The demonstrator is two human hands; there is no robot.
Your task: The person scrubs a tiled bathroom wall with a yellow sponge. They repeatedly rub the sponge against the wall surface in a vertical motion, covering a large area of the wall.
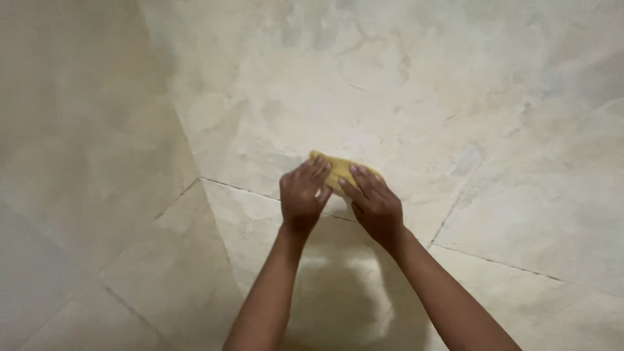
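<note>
A yellow cloth or sponge is pressed flat against a beige marbled tile wall. My left hand lies on its left part with the fingers stretched over it. My right hand covers its right part, fingers pointing up and left. Both hands press the yellow cloth onto the wall just above a grout line. Much of the cloth is hidden under my fingers.
Large beige tiles with dark grout lines cover the wall. A second tiled wall meets it at a corner on the left. My shadow falls on the tiles below my arms.
</note>
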